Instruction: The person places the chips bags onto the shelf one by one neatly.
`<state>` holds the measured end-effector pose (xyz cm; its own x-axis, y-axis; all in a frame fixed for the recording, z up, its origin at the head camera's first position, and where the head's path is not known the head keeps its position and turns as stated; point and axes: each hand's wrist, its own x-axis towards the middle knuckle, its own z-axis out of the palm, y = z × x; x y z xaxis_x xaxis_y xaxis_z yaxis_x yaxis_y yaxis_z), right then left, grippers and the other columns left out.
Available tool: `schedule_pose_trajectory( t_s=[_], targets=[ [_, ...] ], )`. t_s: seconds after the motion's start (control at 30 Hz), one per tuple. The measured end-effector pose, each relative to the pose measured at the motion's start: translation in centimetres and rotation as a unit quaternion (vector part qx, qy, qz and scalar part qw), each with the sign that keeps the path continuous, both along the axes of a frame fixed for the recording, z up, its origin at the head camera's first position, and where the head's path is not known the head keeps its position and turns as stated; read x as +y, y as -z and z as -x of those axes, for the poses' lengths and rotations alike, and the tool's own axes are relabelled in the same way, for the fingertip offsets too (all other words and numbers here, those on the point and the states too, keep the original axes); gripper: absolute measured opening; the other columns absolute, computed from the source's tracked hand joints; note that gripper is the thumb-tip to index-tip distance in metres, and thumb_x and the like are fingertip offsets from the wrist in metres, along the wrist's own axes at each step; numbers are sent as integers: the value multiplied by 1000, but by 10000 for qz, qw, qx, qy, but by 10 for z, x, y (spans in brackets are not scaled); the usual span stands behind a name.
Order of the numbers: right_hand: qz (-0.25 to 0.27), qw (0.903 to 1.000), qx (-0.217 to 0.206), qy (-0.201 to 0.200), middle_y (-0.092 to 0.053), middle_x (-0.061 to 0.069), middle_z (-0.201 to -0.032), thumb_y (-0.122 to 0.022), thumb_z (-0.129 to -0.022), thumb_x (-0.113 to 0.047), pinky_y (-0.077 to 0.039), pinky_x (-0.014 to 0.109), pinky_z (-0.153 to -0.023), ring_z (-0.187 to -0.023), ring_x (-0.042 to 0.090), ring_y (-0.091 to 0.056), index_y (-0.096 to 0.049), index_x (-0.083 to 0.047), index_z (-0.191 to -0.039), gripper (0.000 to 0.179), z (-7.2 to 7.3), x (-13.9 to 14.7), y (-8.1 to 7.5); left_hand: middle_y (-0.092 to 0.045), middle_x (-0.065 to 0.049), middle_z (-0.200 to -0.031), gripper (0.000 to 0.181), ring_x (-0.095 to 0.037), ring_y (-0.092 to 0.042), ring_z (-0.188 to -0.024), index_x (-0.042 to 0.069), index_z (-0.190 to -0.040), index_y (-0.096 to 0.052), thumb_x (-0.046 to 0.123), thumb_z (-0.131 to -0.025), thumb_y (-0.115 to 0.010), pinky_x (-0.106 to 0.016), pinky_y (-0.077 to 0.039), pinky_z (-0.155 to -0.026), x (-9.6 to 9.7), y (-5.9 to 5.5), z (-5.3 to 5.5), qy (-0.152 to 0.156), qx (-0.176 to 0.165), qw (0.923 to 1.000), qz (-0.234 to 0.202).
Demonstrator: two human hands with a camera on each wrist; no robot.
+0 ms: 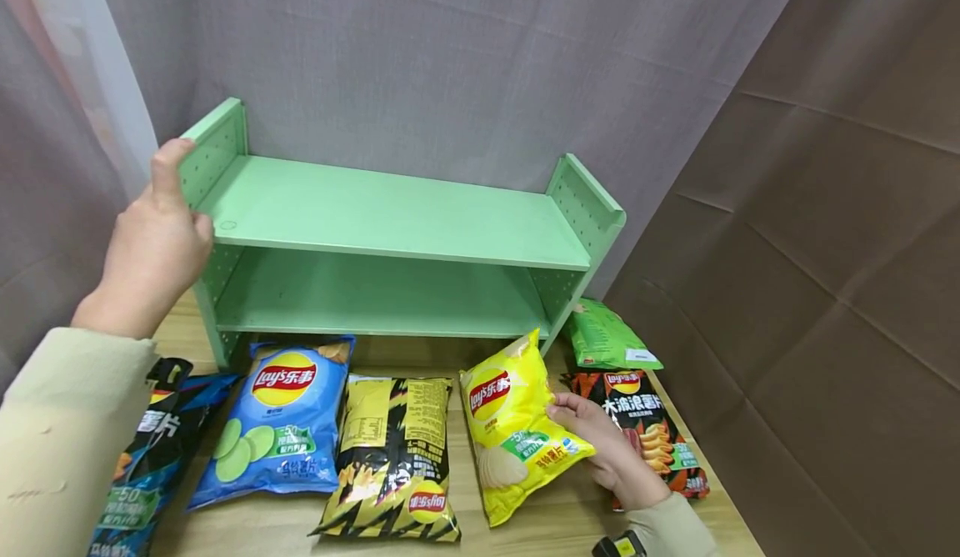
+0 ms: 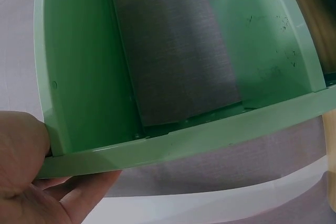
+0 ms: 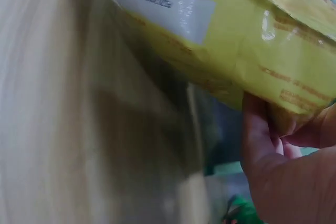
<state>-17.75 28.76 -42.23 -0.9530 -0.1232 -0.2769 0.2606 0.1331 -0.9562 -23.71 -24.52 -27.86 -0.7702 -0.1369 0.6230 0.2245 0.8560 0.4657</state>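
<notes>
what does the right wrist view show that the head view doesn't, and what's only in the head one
Only the right wrist view shows the white rectangular label with dark print, on the side of the glossy yellow plastic chip bag turned away from the head camera.

Only the head view shows the person's left hand, the bag's round red-and-yellow logo, and the black-and-yellow plastic chip bag lying alongside.

Both show the person's right hand pinching the yellow bag, and the pale wooden tabletop.
</notes>
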Motion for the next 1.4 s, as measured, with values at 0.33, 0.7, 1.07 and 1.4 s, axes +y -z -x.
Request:
schedule_pose_trajectory(
  t_s=[0.33, 0.7, 1.07, 1.4],
  targets=[
    [-1337, 9898, 98, 487, -62, 13, -106, -55, -99, -23, -53, 34, -74, -88, 22, -64, -54, 2, -125, 36, -1, 5, 8, -45, -26, -81, 77, -38, -42, -48, 26, -148, -8, 0, -86, -45, -50, -32, -45, 0, 0, 0, 36, -149, 9999, -1],
    [-2592, 9657, -8, 158, -54, 27, -114, -56, -85, -65, -51, 40, -75, -85, 26, -61, -19, -1, -150, 98, -6, -11, -11, -44, -27, -83, 76, -38, -41, -47, 27, -148, -9, 0, -86, -45, -50, -31, -44, 0, 0, -1, -26, -107, 9999, -36],
    [-3118, 9501, -30, 50, -36, 35, -140, -65, -80, -63, -42, 52, -91, -119, 42, -47, -6, -1, -153, 113, -4, -12, 10, -43, -24, -80, 77, -36, -40, -46, 27, -148, -8, 0, -86, -45, -47, -30, -43, 1, 0, -1, 38, -143, 9999, -8],
    [-2642, 9643, -168, -68, -61, 14, -103, -72, -79, -55, -51, 39, -76, -84, 21, -63, -45, 6, -128, 82, -9, -10, 17, -43, -24, -79, 75, -37, -40, -47, 25, -148, -10, 0, -86, -46, -49, -30, -43, 2, 2, 1, 67, 20, 10000, 17]
  ],
)
